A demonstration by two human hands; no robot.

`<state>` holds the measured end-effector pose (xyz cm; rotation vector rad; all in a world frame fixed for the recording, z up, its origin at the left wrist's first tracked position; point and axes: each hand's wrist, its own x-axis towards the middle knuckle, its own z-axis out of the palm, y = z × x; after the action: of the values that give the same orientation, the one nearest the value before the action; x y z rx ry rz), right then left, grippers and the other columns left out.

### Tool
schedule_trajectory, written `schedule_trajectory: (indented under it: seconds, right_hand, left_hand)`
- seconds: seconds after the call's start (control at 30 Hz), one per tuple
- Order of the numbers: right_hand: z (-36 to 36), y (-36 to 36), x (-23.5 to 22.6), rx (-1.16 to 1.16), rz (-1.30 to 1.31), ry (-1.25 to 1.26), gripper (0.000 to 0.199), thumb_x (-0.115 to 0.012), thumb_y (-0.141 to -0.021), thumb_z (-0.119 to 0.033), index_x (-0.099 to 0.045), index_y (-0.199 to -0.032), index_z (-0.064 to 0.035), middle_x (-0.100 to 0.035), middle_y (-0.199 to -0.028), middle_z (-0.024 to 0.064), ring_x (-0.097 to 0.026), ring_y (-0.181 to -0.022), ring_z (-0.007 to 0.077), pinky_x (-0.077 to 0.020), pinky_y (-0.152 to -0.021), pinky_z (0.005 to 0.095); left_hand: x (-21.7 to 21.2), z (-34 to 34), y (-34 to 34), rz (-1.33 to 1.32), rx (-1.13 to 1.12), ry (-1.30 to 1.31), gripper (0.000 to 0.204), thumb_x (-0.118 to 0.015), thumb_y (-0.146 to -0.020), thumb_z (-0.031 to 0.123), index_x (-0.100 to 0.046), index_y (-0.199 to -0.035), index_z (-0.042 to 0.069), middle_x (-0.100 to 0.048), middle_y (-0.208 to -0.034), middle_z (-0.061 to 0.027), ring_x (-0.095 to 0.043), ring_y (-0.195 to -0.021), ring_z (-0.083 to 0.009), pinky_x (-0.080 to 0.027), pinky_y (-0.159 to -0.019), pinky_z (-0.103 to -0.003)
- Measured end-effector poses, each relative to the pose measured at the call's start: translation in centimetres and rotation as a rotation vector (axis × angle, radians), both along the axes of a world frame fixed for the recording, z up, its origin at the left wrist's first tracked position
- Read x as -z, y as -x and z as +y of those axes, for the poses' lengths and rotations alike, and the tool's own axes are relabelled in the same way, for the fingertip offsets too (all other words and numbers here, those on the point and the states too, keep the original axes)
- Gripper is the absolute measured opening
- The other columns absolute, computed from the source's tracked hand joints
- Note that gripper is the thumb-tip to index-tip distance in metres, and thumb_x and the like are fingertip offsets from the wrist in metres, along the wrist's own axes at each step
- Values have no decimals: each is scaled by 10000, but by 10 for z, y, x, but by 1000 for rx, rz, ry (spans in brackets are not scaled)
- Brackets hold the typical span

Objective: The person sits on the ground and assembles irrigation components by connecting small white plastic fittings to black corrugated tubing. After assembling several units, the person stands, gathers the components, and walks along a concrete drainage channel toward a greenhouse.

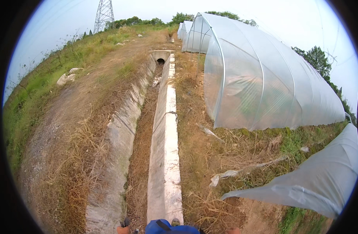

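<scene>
At the lower edge, just left of the middle, a small part of my left hand (123, 230) shows over the ditch. Small dark pointed things (125, 222) stick up from it; their kind is too small to tell. My right hand (232, 231) is only a sliver at the lower edge, right of the middle, above dry grass; its fingers are cut off by the frame. Between the hands is blue cloth (167, 228) at my front. A shoe tip (175, 222) shows on the pale concrete wall top (171, 156) beneath me.
A concrete ditch (142, 156) with dry grass runs ahead to a round pipe opening (160, 61). Left lies a gravel track (58, 128) with pale rocks (66, 78). Plastic-covered tunnel greenhouses (264, 74) stand right; a loose plastic sheet (303, 187) hangs nearer. Torn plastic (225, 176) lies on the ground.
</scene>
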<state>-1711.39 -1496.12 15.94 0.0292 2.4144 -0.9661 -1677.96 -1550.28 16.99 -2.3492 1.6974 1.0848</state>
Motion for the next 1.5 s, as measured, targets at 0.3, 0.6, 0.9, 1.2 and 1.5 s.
schedule_trajectory:
  seconds: [0.3,0.6,0.9,1.2,1.5]
  right_hand:
    - [-213,342,6,192,-138,100,347,-686,-855,-332,-707,-1074,-63,-694,-902,191,-654,-820,307,-519,-773,483]
    - [-373,537,0,170,-286,-201,349,-696,-849,-328,-707,-1079,-65,-689,-945,199,-651,-859,320,-517,-776,484]
    - [-537,818,57,74,-152,-212,352,-706,-843,-323,-706,-1084,-67,-684,-989,206,-647,-897,332,-516,-779,484]
    - [-737,1173,38,-52,100,-92,345,-679,-883,-258,-682,-1152,-43,-666,-1132,201,-620,-1011,364,-502,-828,484]
    - [-865,1314,33,-32,-195,-414,473,-672,-901,-223,-565,-1331,-56,-553,-1367,154,-531,-1200,352,-469,-937,486]
  left_hand:
    - [34,-203,289,-105,19,-41,375,-810,-713,220,-614,-650,-93,-588,-529,-136,-584,-403,-230,-441,-391,-388]
    - [38,-428,611,123,173,-10,433,-833,-707,248,-611,-650,-120,-602,-543,-157,-599,-416,-242,-453,-403,-390]
    - [29,-610,901,140,146,91,330,-790,-717,183,-639,-651,-103,-607,-542,-155,-625,-454,-240,-456,-421,-408]
    - [50,-767,1112,-125,-15,27,320,-790,-699,177,-645,-697,-109,-625,-582,-171,-642,-489,-261,-468,-444,-432]
    - [112,-948,1370,-31,69,85,288,-774,-692,172,-641,-684,-84,-624,-578,-143,-628,-500,-234,-469,-477,-426]
